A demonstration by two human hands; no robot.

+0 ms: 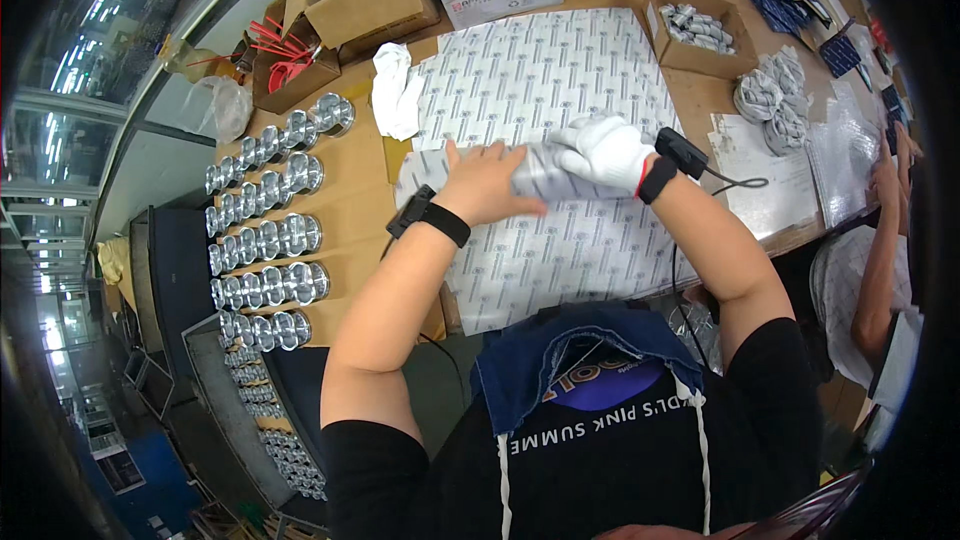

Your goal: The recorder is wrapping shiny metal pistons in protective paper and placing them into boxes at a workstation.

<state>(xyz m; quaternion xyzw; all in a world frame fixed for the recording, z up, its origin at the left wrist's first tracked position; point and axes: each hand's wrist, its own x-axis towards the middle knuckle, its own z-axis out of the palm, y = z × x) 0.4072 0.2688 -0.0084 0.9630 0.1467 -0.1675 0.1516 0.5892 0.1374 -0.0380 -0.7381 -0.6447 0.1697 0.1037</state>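
Observation:
A long roll of white patterned paper [535,172] lies crosswise in front of me, on a stack of the same printed sheets [550,60]. What is inside the roll, if anything, is hidden. My bare left hand [485,183] rests on its left part with fingers spread and thumb pointing right. Over the right part, my right hand [606,152] in a white knit glove has its fingers bent together against the paper. Both wrists wear black straps with small devices. A loose white glove [397,90] lies beyond my left hand, at the sheets' left edge.
Rows of shiny metal ring-shaped parts [265,240] stand on brown cardboard at the left. Open boxes line the back, one with red items [290,55], another with small wrapped pieces [697,28]. Wrapped bundles [775,100] lie right. Another person's arm [880,230] reaches in at far right.

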